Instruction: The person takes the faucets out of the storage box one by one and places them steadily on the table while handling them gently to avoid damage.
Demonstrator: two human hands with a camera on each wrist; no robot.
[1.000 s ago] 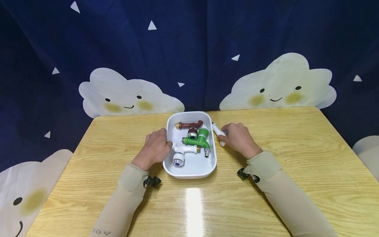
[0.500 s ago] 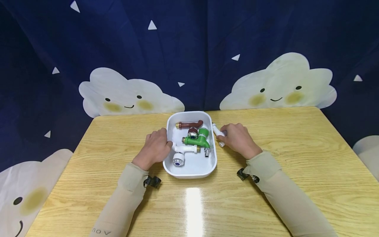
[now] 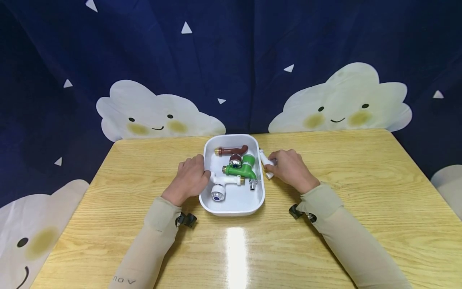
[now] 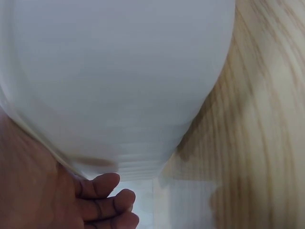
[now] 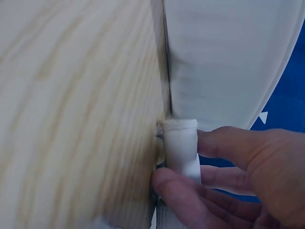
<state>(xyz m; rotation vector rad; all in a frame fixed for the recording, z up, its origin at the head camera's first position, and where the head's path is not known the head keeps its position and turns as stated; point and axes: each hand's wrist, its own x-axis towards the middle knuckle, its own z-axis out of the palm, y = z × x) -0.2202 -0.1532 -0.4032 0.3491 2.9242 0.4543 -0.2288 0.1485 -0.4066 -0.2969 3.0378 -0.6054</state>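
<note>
In the head view a white plastic tub (image 3: 236, 208) stands on the table. My left hand (image 3: 189, 178) grips its left rim, thumb over the edge; the left wrist view shows curled fingers (image 4: 107, 186) against the tub's outer wall. Just outside the right wall, low at the table, my right hand (image 3: 290, 170) pinches a white faucet (image 3: 266, 160). Fingers cover part of that faucet; its round white end (image 5: 180, 143) shows in the right wrist view. Inside the tub lie a brown faucet (image 3: 231, 151), a green faucet (image 3: 242, 171) and another white faucet (image 3: 227, 180).
The wooden table (image 3: 332, 237) extends on both sides of the tub. Behind its far edge hangs a dark blue curtain (image 3: 231, 60) with printed clouds.
The near end of the faucet in my right hand has shifted slightly left, toward the tub. My left hand stays on the rim. The head view has tilted a little.
</note>
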